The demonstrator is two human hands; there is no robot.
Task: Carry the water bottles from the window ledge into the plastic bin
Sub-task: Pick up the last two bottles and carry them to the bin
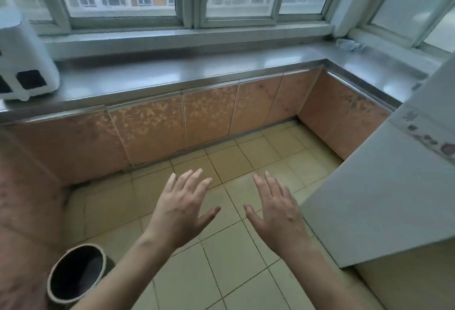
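Both my hands are held out flat over the tiled floor, palms down and fingers spread, holding nothing. My left hand (182, 207) is at lower centre and my right hand (275, 211) is beside it, a small gap between the thumbs. A clear plastic water bottle (349, 44) lies on its side on the steel window ledge (197, 68) in the far right corner, well beyond both hands. A dark round bin (76, 272) stands on the floor at lower left, near my left forearm; its inside is dark.
A white appliance (22, 58) stands on the ledge at far left. Orange patterned cabinet doors (209, 115) run below the ledge. A large pale grey appliance or cabinet (394, 186) fills the right side. Yellowish floor tiles (221, 260) lie underfoot.
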